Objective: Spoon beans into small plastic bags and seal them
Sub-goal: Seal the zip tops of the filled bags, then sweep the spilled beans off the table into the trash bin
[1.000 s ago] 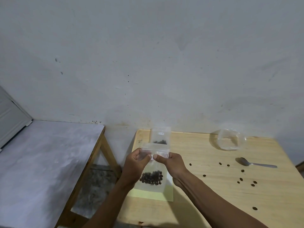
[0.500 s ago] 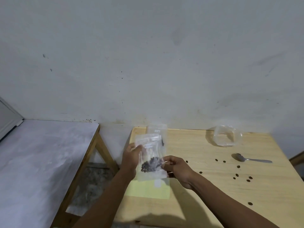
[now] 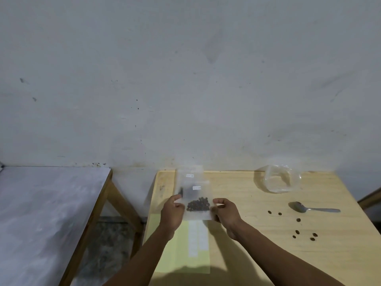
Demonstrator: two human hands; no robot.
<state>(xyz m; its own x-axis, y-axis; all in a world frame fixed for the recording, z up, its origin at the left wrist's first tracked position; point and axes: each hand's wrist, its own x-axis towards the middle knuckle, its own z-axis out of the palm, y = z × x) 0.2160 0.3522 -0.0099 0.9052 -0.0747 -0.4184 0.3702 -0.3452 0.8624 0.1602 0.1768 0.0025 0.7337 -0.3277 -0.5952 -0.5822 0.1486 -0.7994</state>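
Filled bag (image 3: 198, 205) held between both hands, just above the near-left part of the desk (image 3: 247, 234). Left hand (image 3: 172, 211) pinching the bag's left edge, right hand (image 3: 225, 210) pinching the right edge; fingers of each closed on the plastic, not spread. Long axis running away from the body, toward the wall, with the beans (image 3: 198, 205) clumped in the lower half between the two grips and the top strip farther off (sealed or not: too faint to tell). Both hands equally near, one per side, so either free to let go.

Second bag (image 3: 188, 180) lying flat straight beyond, partly hidden behind the held one, with a dark patch of beans inside; likely the spot for setting this one down, a short push forward. Nothing solid between the two.

Yellow sheet (image 3: 181, 250) flat on the desk under the wrists, with a pale strip (image 3: 198, 238) on it. Well off to the right: spoon (image 3: 315, 208), bowl end toward the hands; crumpled clear plastic bag (image 3: 282, 179) near the wall; loose beans (image 3: 298, 226) scattered between spoon and front edge. None of these in the path forward. Grey-topped table (image 3: 47, 213) to the left, apart from the desk, with a gap of floor between.
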